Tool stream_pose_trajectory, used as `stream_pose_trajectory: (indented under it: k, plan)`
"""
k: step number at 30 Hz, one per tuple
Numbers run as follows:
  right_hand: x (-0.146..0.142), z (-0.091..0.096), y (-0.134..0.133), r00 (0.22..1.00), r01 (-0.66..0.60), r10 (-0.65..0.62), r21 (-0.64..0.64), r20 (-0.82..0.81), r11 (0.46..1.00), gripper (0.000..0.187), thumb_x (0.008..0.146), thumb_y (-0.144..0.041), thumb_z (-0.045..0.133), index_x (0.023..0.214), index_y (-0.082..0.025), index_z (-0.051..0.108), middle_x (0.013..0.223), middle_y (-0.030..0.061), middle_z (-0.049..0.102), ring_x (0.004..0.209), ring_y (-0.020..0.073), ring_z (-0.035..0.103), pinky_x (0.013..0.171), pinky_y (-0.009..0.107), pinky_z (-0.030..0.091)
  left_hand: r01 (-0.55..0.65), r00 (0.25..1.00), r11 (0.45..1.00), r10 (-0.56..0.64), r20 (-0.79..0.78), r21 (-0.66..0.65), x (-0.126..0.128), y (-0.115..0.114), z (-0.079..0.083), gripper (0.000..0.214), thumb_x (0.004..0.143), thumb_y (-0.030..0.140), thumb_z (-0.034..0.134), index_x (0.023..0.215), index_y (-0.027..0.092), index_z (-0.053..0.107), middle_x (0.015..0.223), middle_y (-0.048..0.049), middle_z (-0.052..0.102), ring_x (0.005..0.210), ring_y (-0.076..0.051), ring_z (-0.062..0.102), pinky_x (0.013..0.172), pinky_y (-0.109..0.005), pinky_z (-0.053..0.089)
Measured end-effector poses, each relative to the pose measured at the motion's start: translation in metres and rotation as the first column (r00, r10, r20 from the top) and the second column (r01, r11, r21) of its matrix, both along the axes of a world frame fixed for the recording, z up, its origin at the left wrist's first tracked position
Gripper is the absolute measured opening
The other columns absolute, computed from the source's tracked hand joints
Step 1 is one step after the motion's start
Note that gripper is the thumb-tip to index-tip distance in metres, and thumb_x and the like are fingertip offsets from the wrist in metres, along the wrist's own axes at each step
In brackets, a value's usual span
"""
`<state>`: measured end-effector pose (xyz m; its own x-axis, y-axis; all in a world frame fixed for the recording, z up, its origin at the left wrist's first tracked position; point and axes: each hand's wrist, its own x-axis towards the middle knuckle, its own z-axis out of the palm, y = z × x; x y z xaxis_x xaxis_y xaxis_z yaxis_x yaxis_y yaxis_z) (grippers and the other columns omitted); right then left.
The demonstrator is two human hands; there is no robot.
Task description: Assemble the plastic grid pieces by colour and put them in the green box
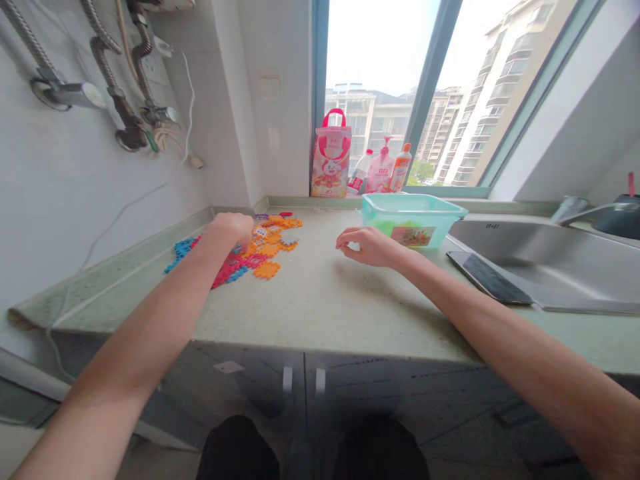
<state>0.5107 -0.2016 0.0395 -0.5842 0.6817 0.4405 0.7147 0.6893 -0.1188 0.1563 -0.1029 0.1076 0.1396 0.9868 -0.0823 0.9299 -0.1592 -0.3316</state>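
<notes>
My left hand (pixel 233 230) reaches down onto a spread of flat, notched plastic building pieces on the counter. Its fingers are mostly hidden behind the back of the hand, so I cannot tell whether a piece is gripped. Orange pieces (pixel 267 269) lie to its right, red pieces (pixel 227 272) in front of it, and blue pieces (pixel 183 252) on the left. My right hand (pixel 367 247) hovers above the counter, fingers loosely bent with a gap to the thumb and nothing visible in them. Just behind it stands a teal plastic bin (pixel 435 212) with something green inside.
A phone (pixel 487 277) lies by the edge of the steel sink (pixel 560 260) on the right. On the window ledge stand a pink bag (pixel 331 163), a pump bottle (pixel 381 172) and other bottles. Pipes (pixel 103 60) and a white cable (pixel 120 210) run along the left wall.
</notes>
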Motion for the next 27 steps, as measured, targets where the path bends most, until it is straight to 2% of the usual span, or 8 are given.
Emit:
stream_pose_trajectory:
  k: [4, 10, 13, 16, 22, 27]
  plan:
    - [0.0, -0.002, 0.001, 1.0, 0.016, -0.016, -0.033, 0.005, 0.999, 0.021, 0.095, -0.021, 0.061, 0.103, -0.021, 0.08, 0.106, 0.0078, 0.079, 0.087, 0.0195, 0.072, 0.083, 0.032, 0.051, -0.005, 1.0, 1.0, 0.005, 0.008, -0.007, 0.002, -0.002, 0.0, 0.061, 0.049, 0.047, 0.101, 0.106, 0.029, 0.085, 0.123, -0.0129, 0.081, 0.109, -0.038, 0.076, 0.09, -0.04, 0.06]
    - [0.001, -0.003, 0.0, 1.0, 0.02, -0.019, -0.074, 0.008, 0.997, 0.021, 0.095, -0.02, 0.061, 0.103, -0.022, 0.081, 0.107, 0.0083, 0.079, 0.088, 0.0192, 0.073, 0.083, 0.032, 0.053, 0.011, 1.0, 1.0, -0.011, 0.027, 0.017, -0.001, 0.008, -0.004, 0.071, 0.048, 0.063, 0.099, 0.109, 0.032, 0.085, 0.113, -0.0119, 0.083, 0.108, -0.038, 0.076, 0.091, -0.041, 0.06]
    - [0.0, -0.003, 0.0, 1.0, 0.018, -0.018, -0.09, 0.008, 0.996, 0.021, 0.095, -0.02, 0.062, 0.103, -0.022, 0.081, 0.106, 0.0081, 0.08, 0.091, 0.0195, 0.074, 0.086, 0.032, 0.054, 0.035, 0.997, 0.999, -0.035, 0.071, 0.011, -0.001, 0.013, -0.007, 0.068, 0.048, 0.064, 0.098, 0.106, 0.03, 0.086, 0.111, -0.0128, 0.083, 0.109, -0.038, 0.075, 0.091, -0.04, 0.059]
    - [0.0, -0.003, 0.001, 1.0, 0.025, -0.024, -0.105, 0.017, 0.994, 0.021, 0.093, -0.019, 0.064, 0.104, -0.022, 0.082, 0.106, 0.008, 0.08, 0.091, 0.0199, 0.075, 0.085, 0.032, 0.055, 0.061, 0.992, 0.998, -0.062, 0.106, 0.013, 0.003, 0.014, -0.011, 0.061, 0.053, 0.063, 0.096, 0.103, 0.028, 0.087, 0.113, -0.0137, 0.083, 0.106, -0.036, 0.076, 0.089, -0.038, 0.059]
    - [0.001, -0.002, 0.001, 0.998, 0.039, -0.033, -0.109, 0.055, 0.993, 0.023, 0.093, -0.018, 0.063, 0.105, -0.022, 0.083, 0.105, 0.0076, 0.081, 0.09, 0.0199, 0.076, 0.084, 0.031, 0.056, 0.205, 0.966, 0.979, -0.201, 0.166, -0.01, 0.016, 0.013, -0.019, 0.046, 0.068, 0.064, 0.086, 0.101, 0.032, 0.087, 0.108, -0.0068, 0.084, 0.097, -0.027, 0.076, 0.083, -0.029, 0.056]
    - [0.001, -0.003, 0.001, 0.998, 0.039, -0.033, -0.119, 0.052, 0.992, 0.023, 0.092, -0.017, 0.064, 0.103, -0.023, 0.083, 0.104, 0.0066, 0.082, 0.089, 0.0202, 0.077, 0.084, 0.031, 0.057, 0.234, 0.953, 0.972, -0.235, 0.193, 0.03, 0.027, 0.012, -0.027, 0.049, 0.075, 0.07, 0.079, 0.102, 0.03, 0.086, 0.108, -0.0076, 0.084, 0.096, -0.026, 0.076, 0.083, -0.03, 0.055]
